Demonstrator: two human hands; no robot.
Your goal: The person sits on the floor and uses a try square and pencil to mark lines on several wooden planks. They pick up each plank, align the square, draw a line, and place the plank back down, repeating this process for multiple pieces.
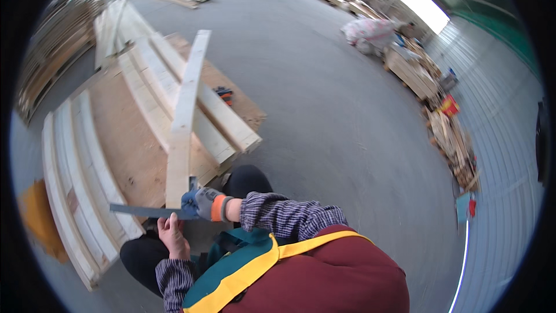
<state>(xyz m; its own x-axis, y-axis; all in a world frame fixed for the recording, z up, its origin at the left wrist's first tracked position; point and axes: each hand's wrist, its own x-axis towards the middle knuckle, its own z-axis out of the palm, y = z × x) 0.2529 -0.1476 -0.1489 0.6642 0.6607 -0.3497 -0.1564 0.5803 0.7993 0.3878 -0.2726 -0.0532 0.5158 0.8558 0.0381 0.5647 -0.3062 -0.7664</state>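
Note:
A long pale board [184,116] lies over other boards, its near end toward me. Across that end runs a dark grey metal square [139,211], its long flat blade reaching left. A short upright part shows above my glove, and the corner between is hidden. My right hand [205,203], in a grey and blue glove with an orange cuff, is closed on the square at the board's right corner. My bare left hand [174,240] pinches the blade's lower edge with its fingertips, just below the board's end.
Several boards [223,119] lie under the long one on a plywood sheet [130,150], with a dark and orange object [223,95] beside them. More boards [75,179] lie at left near a yellow object [41,220]. Timber scraps [452,145] line the right wall.

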